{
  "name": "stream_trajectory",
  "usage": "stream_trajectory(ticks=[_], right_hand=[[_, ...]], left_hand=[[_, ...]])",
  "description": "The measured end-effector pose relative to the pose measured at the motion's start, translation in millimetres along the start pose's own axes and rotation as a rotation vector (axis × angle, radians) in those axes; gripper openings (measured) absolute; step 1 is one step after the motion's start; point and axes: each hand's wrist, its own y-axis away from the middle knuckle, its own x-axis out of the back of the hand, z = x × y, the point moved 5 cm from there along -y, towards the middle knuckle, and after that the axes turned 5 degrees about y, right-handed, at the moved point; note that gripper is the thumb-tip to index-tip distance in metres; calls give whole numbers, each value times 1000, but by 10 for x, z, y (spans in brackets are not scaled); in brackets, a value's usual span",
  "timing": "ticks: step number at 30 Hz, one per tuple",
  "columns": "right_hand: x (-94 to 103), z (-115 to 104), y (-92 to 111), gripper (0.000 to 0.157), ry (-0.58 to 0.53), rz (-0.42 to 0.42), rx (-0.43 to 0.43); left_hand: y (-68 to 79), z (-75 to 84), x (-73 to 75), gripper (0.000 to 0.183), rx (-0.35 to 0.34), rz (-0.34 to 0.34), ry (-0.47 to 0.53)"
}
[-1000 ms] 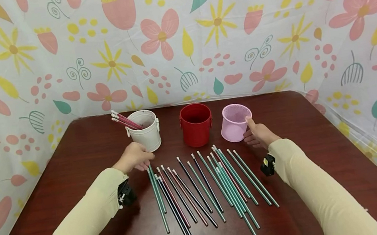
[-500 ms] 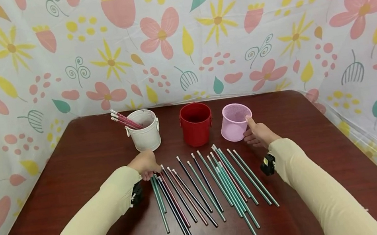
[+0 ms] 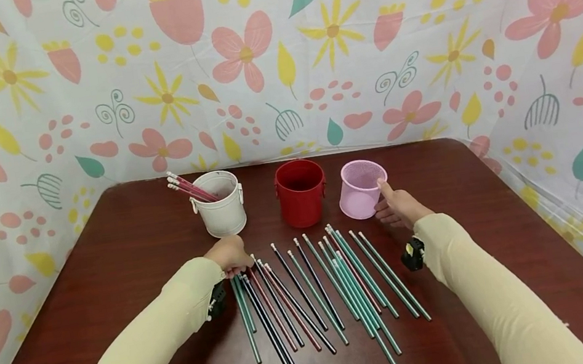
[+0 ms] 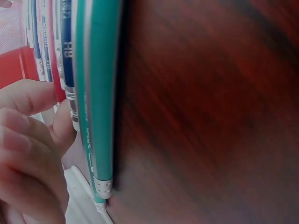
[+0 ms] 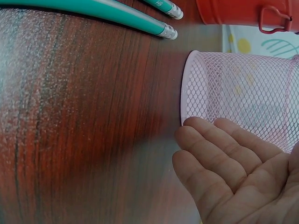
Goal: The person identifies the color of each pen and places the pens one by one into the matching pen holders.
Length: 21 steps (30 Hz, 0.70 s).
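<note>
In the head view my left hand (image 3: 230, 255) is at the top of the left pencils, just in front of the white bucket (image 3: 224, 215). Its thumb and forefinger pinch a red pencil (image 4: 60, 92) near the eraser end, as the left wrist view shows. Two green pencils (image 4: 100, 102) and a dark blue pencil (image 4: 68, 56) lie beside that grip. At the right, my right hand (image 3: 402, 207) rests against the pink mesh cup (image 3: 359, 197). Its thumb touches the rim, and the fingers lie nearly straight along the side.
Several pink pencils (image 3: 192, 190) lean inside the white bucket. A red bucket (image 3: 301, 202) stands between it and the mesh cup. Green, dark blue and red pencils lie spread over the brown table (image 3: 156, 251), erasers toward the buckets. A flowered cloth (image 3: 259, 112) hangs behind.
My left hand has moved right, from beside the white bucket to the red pencil, and now pinches it. The right hand stays at the mesh cup.
</note>
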Motion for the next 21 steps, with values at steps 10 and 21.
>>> stream_trajectory(ticks=[10,21], right_hand=[[-19,2,-8,94,-4,-14,0],[-18,7,-23,94,8,-16,-10]], left_hand=[[11,0,85,34,2,14,154],[191,239,375,23,-182,181,360]])
